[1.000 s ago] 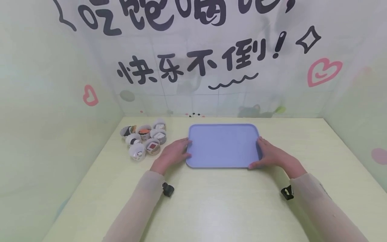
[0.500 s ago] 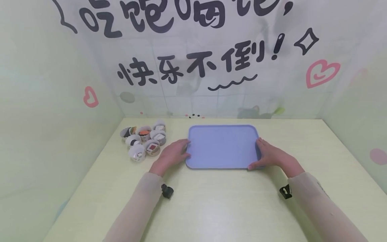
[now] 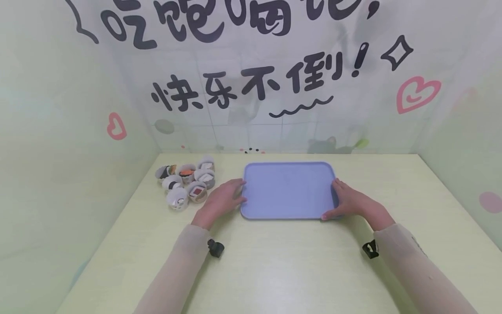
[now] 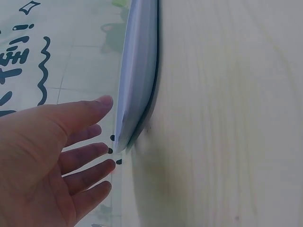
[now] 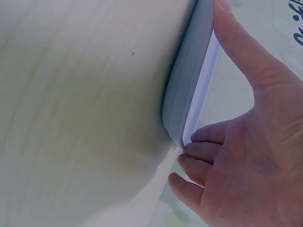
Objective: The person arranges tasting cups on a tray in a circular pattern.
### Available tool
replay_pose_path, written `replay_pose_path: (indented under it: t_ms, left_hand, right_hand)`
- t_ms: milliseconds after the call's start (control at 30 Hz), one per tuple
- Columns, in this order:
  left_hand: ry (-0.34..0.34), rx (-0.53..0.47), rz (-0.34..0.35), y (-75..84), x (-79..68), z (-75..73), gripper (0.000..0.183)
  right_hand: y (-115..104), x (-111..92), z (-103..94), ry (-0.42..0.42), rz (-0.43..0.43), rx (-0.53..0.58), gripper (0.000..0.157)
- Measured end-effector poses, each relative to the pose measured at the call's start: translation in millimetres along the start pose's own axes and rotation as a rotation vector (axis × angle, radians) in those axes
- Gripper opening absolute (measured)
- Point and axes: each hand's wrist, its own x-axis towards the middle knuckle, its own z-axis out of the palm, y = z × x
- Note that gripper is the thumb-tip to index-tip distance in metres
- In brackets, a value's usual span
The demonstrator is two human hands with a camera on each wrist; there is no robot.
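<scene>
A blue rectangular tray (image 3: 288,190) lies flat on the table toward the back. At its left rim is my left hand (image 3: 223,200), thumb and fingertips right by the edge. In the left wrist view those fingers (image 4: 90,156) are spread and loosely extended beside the tray's side wall (image 4: 137,75), gripping nothing. My right hand (image 3: 353,203) touches the tray's right end, its thumb along the near right corner and the fingers farther up the side. The right wrist view shows the right fingertips (image 5: 194,161) at the rim and the thumb (image 5: 236,42) stretched along the edge.
To the left of the tray stands a cluster of several small round cups (image 3: 186,181) with sushi-like pieces in them. The pale table (image 3: 290,266) meets printed walls on three sides, with the back wall (image 3: 251,131) close behind the tray.
The left hand's fingers have eased slightly off the tray's left rim. The tray, right hand and cups stay in place; the head view has shifted a little.
</scene>
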Motion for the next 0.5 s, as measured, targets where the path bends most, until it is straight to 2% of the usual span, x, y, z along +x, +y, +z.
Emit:
replay_pose_path:
  t_ms: [300,500]
  left_hand:
    - [0.004,-0.035,-0.030,-0.8,-1.0,-3.7,0.060]
    - [0.021,-0.022,-0.018,-0.9,-2.4,-5.8,0.060]
  right_hand:
    - [-0.3,-0.8,-2.2,-0.025,0.020,0.013,0.131]
    - [0.7,0.3,-1.1,-0.024,0.022,0.016,0.130]
